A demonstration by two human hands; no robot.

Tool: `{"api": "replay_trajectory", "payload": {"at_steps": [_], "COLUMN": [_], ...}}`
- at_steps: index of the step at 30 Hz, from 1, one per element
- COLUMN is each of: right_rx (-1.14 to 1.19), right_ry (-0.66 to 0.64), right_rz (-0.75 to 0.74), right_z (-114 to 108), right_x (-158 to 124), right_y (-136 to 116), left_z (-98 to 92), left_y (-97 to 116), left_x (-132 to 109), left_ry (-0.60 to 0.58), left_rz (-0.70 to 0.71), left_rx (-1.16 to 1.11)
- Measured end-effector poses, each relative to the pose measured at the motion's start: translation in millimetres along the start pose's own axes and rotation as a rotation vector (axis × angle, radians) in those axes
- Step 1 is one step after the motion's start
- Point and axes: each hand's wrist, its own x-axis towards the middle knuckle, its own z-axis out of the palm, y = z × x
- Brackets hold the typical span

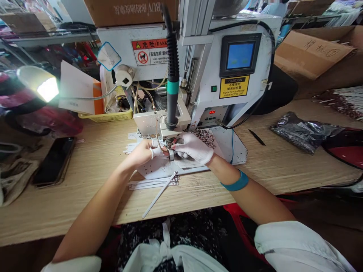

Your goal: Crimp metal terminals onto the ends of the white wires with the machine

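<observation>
My left hand (143, 152), bare with white finger cots, pinches something small right under the head (170, 141) of a bench machine (198, 75). My right hand (195, 148), in a white glove, is closed on the same spot from the right side. What the fingers hold is too small to make out. A white strip (159, 194) lies slanted on the table just below my hands, beside a few more white strips (147, 184). The machine's grey baseplate (227, 149) carries a pile of tiny dark pieces (206, 136).
A black phone (53, 160) lies at the left. A lit desk lamp (39, 85) stands at the far left, a yellow basket (110, 115) behind. A black foil bag (303, 132), a thin black tool (257, 137) and bundled sticks (346, 102) lie right. Cardboard boxes (309, 53) stand behind.
</observation>
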Motion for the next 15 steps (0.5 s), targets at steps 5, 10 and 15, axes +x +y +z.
{"api": "replay_trajectory", "payload": {"at_steps": [5,10,15], "right_rx": [0.036,-0.079,-0.106], "right_ry": [0.005,0.021,-0.093], "right_rz": [0.003,-0.061,0.028], "right_z": [1.6,-4.8,-22.1], "right_x": [0.1,-1.7,-6.5], "right_y": [3.6,2.0,-3.3], "left_z": [1.6,0.6,-1.3], "left_y": [3.6,4.6,13.2], "left_x": [-2.2,-4.8,-25.4], "left_ry": [-0.003,0.046,-0.015], "left_rz": [0.01,0.01,0.012], "left_rx": [0.046,0.112,0.394]}}
